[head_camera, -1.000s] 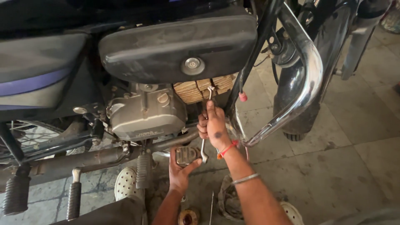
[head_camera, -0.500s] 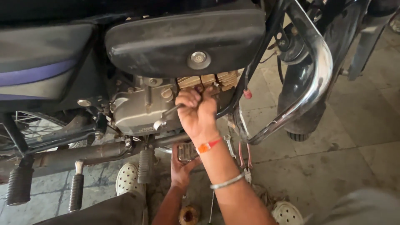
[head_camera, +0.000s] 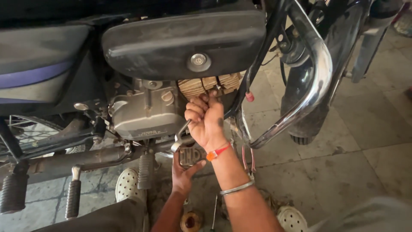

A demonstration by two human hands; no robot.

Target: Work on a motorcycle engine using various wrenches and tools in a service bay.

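— What's filling the room from where you're standing?

— A motorcycle [head_camera: 128,86], lying broadside across the view, front wheel [head_camera: 313,90] off to the right, black tank [head_camera: 180,43] on top, engine [head_camera: 146,111] under it. A chrome crash bar [head_camera: 313,81] is curving down beside the wheel, and the exhaust pipe [head_camera: 64,161] is running low toward the left.

— And the person?

— Crouching beside it, both arms reaching up under the tank. White perforated shoes [head_camera: 128,185] are showing on the tiled floor [head_camera: 365,141].

— What's the right hand [head_camera: 207,122] doing?

— It's curling into a fist around a spanner [head_camera: 181,134], just in front of the engine fins [head_camera: 210,85]. Knuckles are pointing up toward the fins, the wrist is bending back, forearm rising steeply from below. A red band and a metal bangle are sitting on that arm.

— Which way is the spanner lying?

— Its long axis is slanting, lower end pointing down-left out of the fist, upper part buried in the palm.

— The left hand [head_camera: 183,172]?

— Lower down, palm up, fingers wrapping a ribbed foot pedal [head_camera: 192,155] from beneath, right under the right wrist.
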